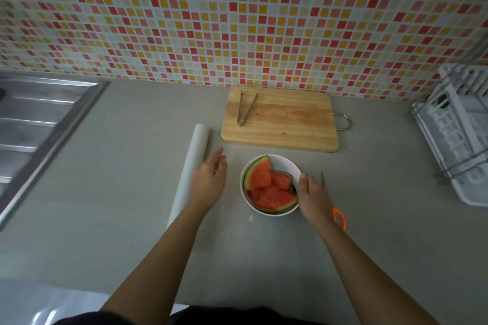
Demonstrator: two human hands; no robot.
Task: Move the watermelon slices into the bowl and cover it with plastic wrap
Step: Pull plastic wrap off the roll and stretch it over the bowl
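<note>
Just beside right grip (310, 192): bowl (286, 163).

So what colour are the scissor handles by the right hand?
Orange, on the scissors in the head view.

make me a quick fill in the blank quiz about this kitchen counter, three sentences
1. The watermelon slices lie in the white ____.
2. The tongs rest on the wooden ____.
3. The right hand touches the bowl; the left hand hovers beside the ____ of wrap.

Missing words: bowl; cutting board; roll
</note>
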